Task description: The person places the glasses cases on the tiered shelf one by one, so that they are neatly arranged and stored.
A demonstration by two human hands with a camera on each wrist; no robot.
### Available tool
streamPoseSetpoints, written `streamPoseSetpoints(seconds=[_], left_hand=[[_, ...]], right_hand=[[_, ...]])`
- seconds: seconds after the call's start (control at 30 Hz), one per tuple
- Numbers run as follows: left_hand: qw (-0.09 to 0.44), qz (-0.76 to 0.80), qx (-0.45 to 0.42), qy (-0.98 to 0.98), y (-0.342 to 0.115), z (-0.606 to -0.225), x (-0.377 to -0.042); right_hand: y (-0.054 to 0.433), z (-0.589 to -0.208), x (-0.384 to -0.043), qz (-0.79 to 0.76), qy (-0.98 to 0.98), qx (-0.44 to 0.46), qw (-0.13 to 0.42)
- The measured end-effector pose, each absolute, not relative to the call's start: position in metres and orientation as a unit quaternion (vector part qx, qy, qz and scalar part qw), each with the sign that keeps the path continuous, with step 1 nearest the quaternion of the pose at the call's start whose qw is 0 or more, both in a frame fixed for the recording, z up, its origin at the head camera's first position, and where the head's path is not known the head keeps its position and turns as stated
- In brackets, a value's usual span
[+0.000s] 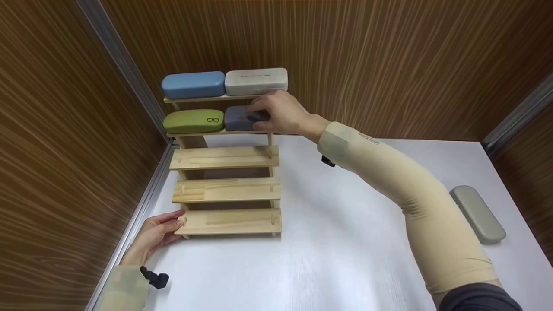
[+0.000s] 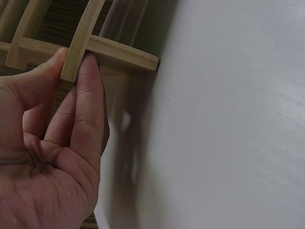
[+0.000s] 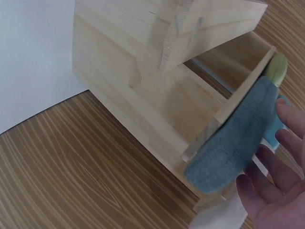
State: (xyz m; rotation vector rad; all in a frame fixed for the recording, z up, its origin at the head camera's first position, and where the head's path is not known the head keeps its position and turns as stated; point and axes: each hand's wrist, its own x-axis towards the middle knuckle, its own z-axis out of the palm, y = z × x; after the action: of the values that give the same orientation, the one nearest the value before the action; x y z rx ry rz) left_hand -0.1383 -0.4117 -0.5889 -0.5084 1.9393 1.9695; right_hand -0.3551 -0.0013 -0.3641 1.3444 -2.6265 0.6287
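While the blue-grey case sits one level below the top of the rack, the right hand is at it, grip loosely wide; the left hand pinches the rack's lowest level. Right of the rack, a grey case lies on the counter.

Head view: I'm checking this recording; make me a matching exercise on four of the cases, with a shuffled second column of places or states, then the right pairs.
Column one:
1. light blue case
2. green case
3. slate-blue case
4. grey-beige case

Column two:
A. partly covered by the right hand
B. lying on the white table
C. at the left end of the top shelf
D. marked with a glasses picture

Right pairs: 1-C, 2-D, 3-A, 4-B
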Motion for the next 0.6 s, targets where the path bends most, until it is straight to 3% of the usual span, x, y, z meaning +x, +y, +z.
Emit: streamPoseSetpoints(seconds=[0.6], left_hand=[[0.17,0.694,-0.178,0.676,-0.417,-0.592,-0.135]], right_hand=[[0.066,-0.361,-0.332,0.274,-0.839,0.456,0.116]])
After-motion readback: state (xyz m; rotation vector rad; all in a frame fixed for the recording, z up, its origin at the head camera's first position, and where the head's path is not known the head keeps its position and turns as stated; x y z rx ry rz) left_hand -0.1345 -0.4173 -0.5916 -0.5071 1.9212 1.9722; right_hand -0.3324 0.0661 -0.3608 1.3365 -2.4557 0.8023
